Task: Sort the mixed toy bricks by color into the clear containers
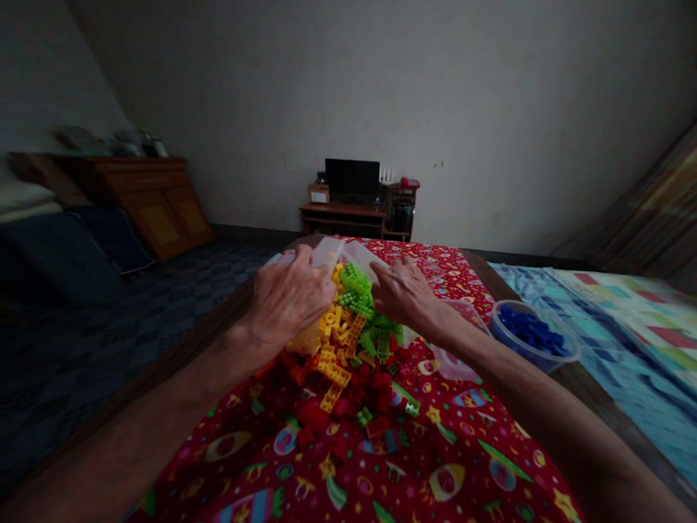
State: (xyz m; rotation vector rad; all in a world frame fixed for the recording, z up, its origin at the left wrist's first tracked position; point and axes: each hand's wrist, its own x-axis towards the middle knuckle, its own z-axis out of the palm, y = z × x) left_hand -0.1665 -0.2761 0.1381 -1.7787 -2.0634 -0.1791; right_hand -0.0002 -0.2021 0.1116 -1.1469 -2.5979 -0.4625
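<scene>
Left hand (294, 298): holding left box (329, 249)
Right hand (403, 290): holding right box (362, 255)
Yellow bricks (338, 330): between hands, nearer left
Green bricks (356, 282): between hands, nearer right

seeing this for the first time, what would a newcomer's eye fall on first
Probably the yellow, green and red bricks heaped between and below the left hand and right hand, mid-picture on a red patterned cloth. Next, perhaps, the round tub of blue bricks at the right. Behind, a black screen stands before the pale wall.
</scene>
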